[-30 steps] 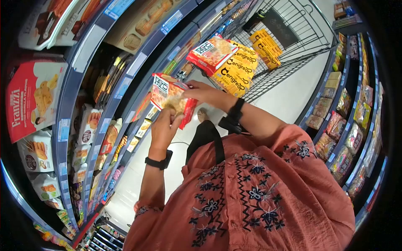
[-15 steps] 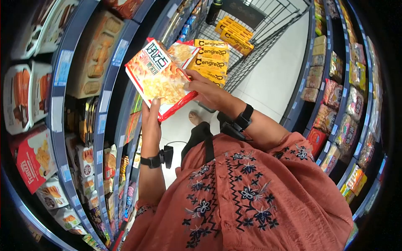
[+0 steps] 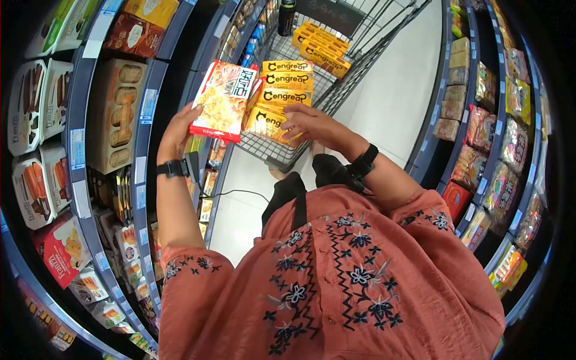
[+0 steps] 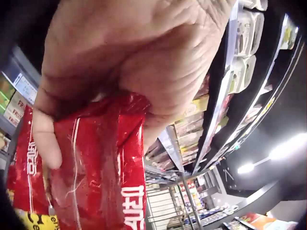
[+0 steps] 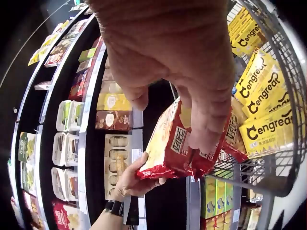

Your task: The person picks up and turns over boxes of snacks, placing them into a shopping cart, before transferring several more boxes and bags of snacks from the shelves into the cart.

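Note:
In the head view my left hand [image 3: 177, 129] grips the lower left edge of a red and white snack bag [image 3: 223, 99], printed with golden pieces and dark lettering. The left wrist view shows my thumb and fingers closed round the end of the shiny red wrapper [image 4: 100, 163]. My right hand [image 3: 321, 127] is off the bag, its fingers loosely bent beside the yellow Cengrear boxes [image 3: 285, 96] in the cart. A second red snack bag [image 5: 234, 134] lies against those boxes, mostly covered by the held one in the head view.
The wire shopping cart [image 3: 354, 72] stands ahead, with more yellow boxes [image 3: 324, 51] and a dark bottle [image 3: 287, 17] inside. Packed shelves [image 3: 78, 156] run close on my left, beside white trays and biscuit packs. Another shelf row [image 3: 480, 144] lines the right side.
Both hands held the snack bag earlier; now my right hand has let go and is apart from it. The bag has been turned and raised over the cart's near end, in my left hand.

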